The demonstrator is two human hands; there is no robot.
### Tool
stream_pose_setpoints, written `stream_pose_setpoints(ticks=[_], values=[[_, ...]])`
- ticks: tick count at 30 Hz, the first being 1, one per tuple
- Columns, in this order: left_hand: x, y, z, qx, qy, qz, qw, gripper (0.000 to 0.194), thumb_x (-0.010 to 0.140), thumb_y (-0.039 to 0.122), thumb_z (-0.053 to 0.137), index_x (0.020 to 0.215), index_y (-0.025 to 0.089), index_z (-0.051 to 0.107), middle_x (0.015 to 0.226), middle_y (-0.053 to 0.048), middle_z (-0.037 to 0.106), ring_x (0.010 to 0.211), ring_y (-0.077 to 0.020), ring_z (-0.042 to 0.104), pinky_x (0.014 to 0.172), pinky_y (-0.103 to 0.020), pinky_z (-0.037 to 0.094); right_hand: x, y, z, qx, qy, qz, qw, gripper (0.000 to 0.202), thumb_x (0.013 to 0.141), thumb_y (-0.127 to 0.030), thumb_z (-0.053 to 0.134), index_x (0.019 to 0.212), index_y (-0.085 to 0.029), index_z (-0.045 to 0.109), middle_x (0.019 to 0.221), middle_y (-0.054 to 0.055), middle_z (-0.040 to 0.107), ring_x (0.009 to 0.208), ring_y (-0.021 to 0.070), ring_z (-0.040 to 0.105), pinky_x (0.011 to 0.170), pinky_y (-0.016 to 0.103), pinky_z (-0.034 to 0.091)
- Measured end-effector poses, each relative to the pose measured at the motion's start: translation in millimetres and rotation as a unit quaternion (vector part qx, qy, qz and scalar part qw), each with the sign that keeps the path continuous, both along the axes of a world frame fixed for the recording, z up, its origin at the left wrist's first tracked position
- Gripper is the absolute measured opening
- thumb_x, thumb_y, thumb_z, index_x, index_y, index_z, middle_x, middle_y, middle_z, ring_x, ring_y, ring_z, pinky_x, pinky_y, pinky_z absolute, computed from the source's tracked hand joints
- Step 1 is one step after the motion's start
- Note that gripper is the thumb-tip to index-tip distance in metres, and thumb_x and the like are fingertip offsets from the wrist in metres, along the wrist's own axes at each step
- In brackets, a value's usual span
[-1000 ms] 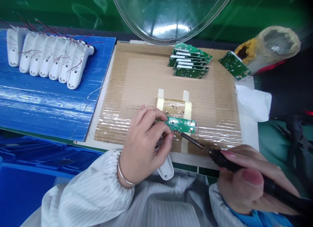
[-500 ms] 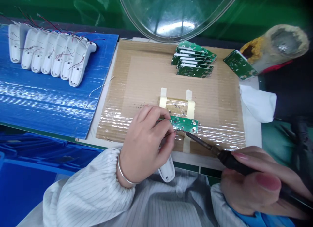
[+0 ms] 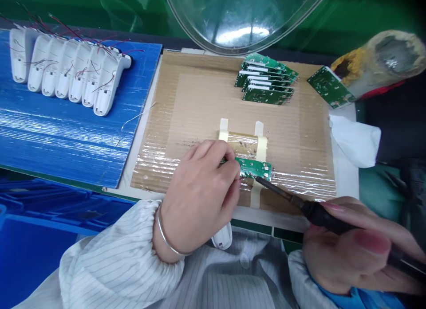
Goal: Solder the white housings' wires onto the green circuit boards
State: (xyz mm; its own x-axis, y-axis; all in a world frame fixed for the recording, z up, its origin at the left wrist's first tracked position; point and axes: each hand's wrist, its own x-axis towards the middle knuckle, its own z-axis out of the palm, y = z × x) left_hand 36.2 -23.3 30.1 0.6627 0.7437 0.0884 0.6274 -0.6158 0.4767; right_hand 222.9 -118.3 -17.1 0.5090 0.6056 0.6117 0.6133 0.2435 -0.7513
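A narrow green circuit board lies on the cardboard, against a taped brown block. Over the board's left end is my left hand, its fingers pinched together; thin wires show at the fingertips, but the grip itself is partly hidden. My right hand is wrapped round the black handle of a soldering iron, whose tip meets the board's lower edge. Below my left hand, a white plastic housing shows in part at the table edge.
Several green boards stand in a row at the back, with another board by a stained round holder. White housings with wires line the blue sheet at left. A white cloth lies at right.
My left hand has rolled slightly over the board, covering more of the wires and the white housing. The iron tip remains near the board's lower edge. The whole view has shifted a little.
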Motion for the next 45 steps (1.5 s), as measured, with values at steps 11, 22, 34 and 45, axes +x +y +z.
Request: stream_pose_setpoints(ticks=[11,22,34,45], values=[[-1,-1,-1.5,0.003,0.001,-0.001,1.0,0.017,0.093,0.018,0.047,0.085,0.015,0.063,0.103,-0.008,0.056,0.104,-0.0241,0.052,0.09,-0.041,0.045,-6,6,1.5,0.009,-0.006,-0.058,0.998,0.027,0.087,-0.042,0.062,0.079,-0.021,0.076,0.059,0.004,0.062,0.055,0.0159,0.06,0.042,0.027,0.038],[-1,-1,-2.4,0.006,0.001,0.001,1.0,0.017,0.093,0.019,0.047,0.085,0.015,0.062,0.104,-0.007,0.055,0.103,-0.0232,0.053,0.09,-0.041,0.045,-12,11,0.4,0.047,0.077,-0.1,0.991,0.027,0.084,-0.044,0.066,0.077,-0.019,0.075,0.058,0.002,0.059,0.053,0.0143,0.056,0.042,0.027,0.035],[-20,-24,-2.1,0.047,-0.053,0.079,0.994,0.022,0.09,0.018,0.056,0.112,0.018,0.059,0.138,-0.009,0.049,0.132,-0.0291,0.039,0.109,-0.05,0.032,24,15,-0.9,0.059,0.22,-0.158,0.961,0.034,0.073,-0.051,0.072,0.068,-0.018,0.071,0.049,0.001,0.05,0.04,0.0127,0.045,0.034,0.029,0.031],[-34,-29,-25.7,-0.127,-0.224,0.1,0.961,0.04,0.088,0.008,0.048,0.125,0.023,0.049,0.138,-0.007,0.043,0.134,-0.0198,0.04,0.113,-0.035,0.034,7,9,13.9,-0.026,0.176,-0.112,0.978,0.031,0.087,-0.053,0.058,0.097,-0.026,0.069,0.06,-0.002,0.052,0.05,0.0149,0.049,0.051,0.035,0.043]])
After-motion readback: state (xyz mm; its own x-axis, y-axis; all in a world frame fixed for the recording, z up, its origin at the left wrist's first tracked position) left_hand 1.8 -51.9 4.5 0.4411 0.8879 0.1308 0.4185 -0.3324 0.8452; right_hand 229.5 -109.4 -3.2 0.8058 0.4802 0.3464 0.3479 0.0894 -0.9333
